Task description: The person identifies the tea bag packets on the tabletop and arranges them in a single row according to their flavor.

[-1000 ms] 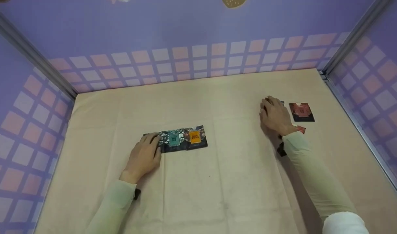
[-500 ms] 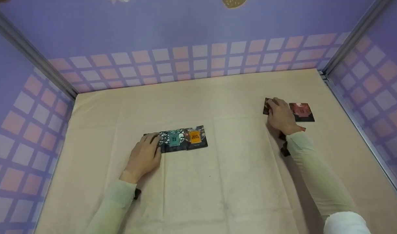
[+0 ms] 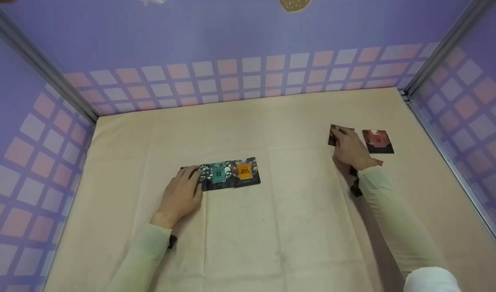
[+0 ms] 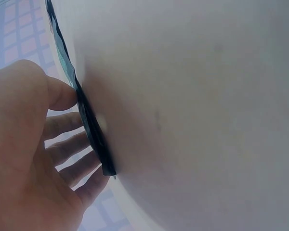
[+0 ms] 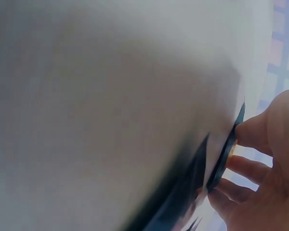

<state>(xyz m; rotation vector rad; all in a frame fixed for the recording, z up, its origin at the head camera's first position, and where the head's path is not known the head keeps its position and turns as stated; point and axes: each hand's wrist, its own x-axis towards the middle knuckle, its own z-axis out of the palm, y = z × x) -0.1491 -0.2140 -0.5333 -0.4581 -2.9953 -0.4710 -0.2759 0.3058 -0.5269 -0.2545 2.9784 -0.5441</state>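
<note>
In the head view my left hand rests at the left end of a row of flat, dark, square packets. Most of the packet beneath it is hidden; beside that lie a teal-labelled packet and an orange-labelled packet. The left wrist view shows these fingers fairly straight, touching the top of a packet. Farther right, my right hand has its fingertips on a dark packet, partly covered. In the right wrist view, thumb and fingers touch this packet's upper face.
A red-labelled packet lies to the right of my right hand. Under my right wrist a corner of another red packet shows. Cream cloth covers the table, with patterned panels standing behind and at both sides.
My right hand has shifted slightly right, uncovering the left part of the dark packet under its fingers. The left hand and its row of packets stay put.
</note>
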